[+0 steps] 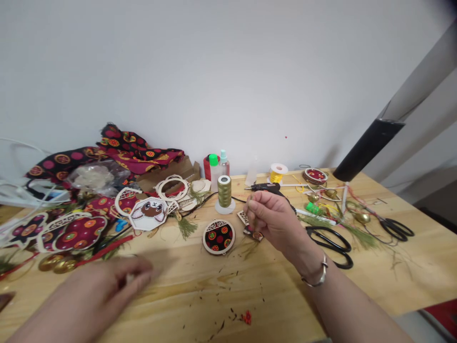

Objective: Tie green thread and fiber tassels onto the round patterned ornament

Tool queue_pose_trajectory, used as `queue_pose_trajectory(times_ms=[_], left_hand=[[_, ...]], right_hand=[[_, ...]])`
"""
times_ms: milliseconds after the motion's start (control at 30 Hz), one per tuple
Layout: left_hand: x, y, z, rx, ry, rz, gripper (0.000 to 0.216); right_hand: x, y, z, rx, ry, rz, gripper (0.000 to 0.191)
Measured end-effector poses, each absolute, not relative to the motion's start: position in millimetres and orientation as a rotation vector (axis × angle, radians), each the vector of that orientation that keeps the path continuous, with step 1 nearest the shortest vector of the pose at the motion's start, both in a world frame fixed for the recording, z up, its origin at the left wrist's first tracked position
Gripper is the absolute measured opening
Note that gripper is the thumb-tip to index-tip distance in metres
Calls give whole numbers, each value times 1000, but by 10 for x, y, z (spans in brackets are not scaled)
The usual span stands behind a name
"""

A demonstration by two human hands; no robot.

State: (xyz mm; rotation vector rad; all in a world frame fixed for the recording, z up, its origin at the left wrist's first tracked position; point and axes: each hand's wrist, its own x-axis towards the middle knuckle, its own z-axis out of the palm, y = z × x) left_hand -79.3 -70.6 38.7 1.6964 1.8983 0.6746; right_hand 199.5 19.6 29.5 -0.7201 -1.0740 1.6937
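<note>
Nearest the camera, well in front of the spool (224,190), the bare table (200,290) carries only dark crumbs and one red scrap (246,317), probably trimmings. The left hand (107,286) rests low on the wood, in front of the spool and far to its left. It is blurred and its fingers seem bent inwards, but I cannot tell if they hold anything. The right hand (274,221), with a bracelet (319,275), hangs above the table just in front of the spool and to its right. Its fingertips (252,208) are closed together in a pinch, perhaps on a thread too fine to see. Directly beneath them lies a small wooden piece (244,217). Left of it, in front of the spool, a round disc (219,237) lies flat with the patterned face up. Black scissors (333,245) lie right of the spool beside the right wrist, I think for easy reach. The spool stands upright on its base, so thread can run off freely. To its right a glue gun (266,187) lies with the nozzle toward the spool, and bottles (216,169) stand behind it.
</note>
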Motion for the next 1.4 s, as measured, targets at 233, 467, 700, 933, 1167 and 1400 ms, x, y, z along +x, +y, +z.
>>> queue_pose_trajectory(times_ms=[233,467,700,933,1167,1400], left_hand=[[104,-334,471,1463,1492,1167,38],[396,-247,89,1162,1045,1238,33],[356,-237,57,1138,1028,1258,28],[314,-264,68,1238,1244,1239,24],[332,-263,35,1022,1209,1189,24],[363,-254,77,884,1131,1167,19]], right_hand=[[1892,139,268,-788,-1215,1653,22],[1845,124,260,-789,-1288,1581,20],[1838,152,215,-872,-1326,1505,18],[1819,156,225,-929,-1340,1443,15],[1813,159,205,-990,-1359,1426,20],[1794,146,248,-1013,-1383,1474,25]])
